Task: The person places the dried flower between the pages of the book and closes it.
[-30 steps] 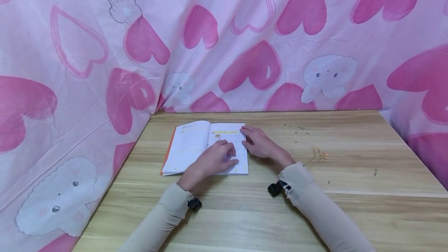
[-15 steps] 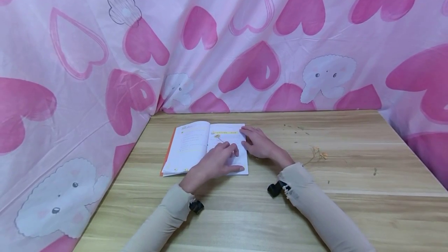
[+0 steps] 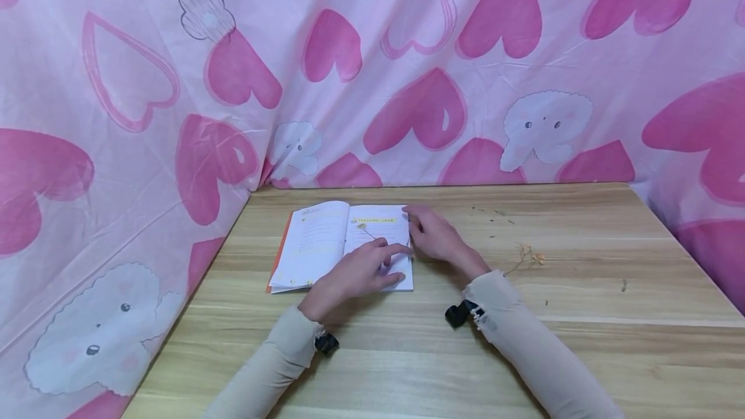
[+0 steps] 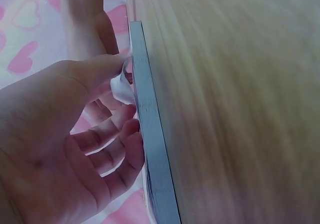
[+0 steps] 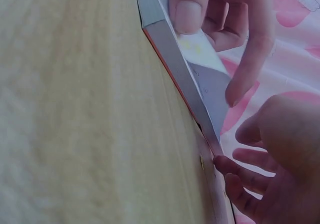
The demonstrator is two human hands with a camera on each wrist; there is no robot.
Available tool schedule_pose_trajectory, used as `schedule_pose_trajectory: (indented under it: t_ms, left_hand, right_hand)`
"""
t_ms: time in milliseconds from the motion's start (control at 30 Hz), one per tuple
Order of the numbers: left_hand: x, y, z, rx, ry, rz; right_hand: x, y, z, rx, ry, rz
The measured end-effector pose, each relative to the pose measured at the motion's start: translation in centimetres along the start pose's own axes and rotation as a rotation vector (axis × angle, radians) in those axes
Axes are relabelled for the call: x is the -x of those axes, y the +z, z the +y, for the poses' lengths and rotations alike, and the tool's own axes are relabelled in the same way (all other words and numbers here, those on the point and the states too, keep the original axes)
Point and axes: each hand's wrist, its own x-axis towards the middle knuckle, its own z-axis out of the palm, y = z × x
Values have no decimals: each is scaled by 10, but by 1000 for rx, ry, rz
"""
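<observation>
Pink heart-print cloth hangs behind and to both sides of the wood-grain table. Book lies spread near the table's far left, orange cover edge showing along its left side. Right-hand leaf is partly lifted off the page block in the right wrist view; we judge the page turn begun, not finished: opening the book is done, bringing this leaf over is left.

Two pale sleeves reach in. Left hand lies over the right page, thumb and index apart, index reaching to the page's right edge, other fingers bent; we see no pinch. Right hand is at the book's upper right edge, fingers loosely bent and apart, touching that edge; we see no firm grip.

Black wrist camera on the left arm, another on the right. Dried sprig lies on the table right of the book, well apart from it. Smaller yellow flower is on the right page, stem running toward the left hand; can't tell if loose or printed. Dark crumbs dot the tabletop.
</observation>
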Motion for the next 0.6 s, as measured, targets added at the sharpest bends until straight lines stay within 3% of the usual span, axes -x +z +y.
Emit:
schedule_pose_trajectory:
  t_ms: [367,500,600]
  left_hand:
    - [-7,-10,-2,109,-80,241]
    - [-5,-20,-6,146,-93,266]
    - [-3,-26,-9,175,-98,247]
  right_hand:
    - [0,0,1,17,59,17]
    - [1,1,0,31,41,11]
    - [1,2,0,41,25,-10]
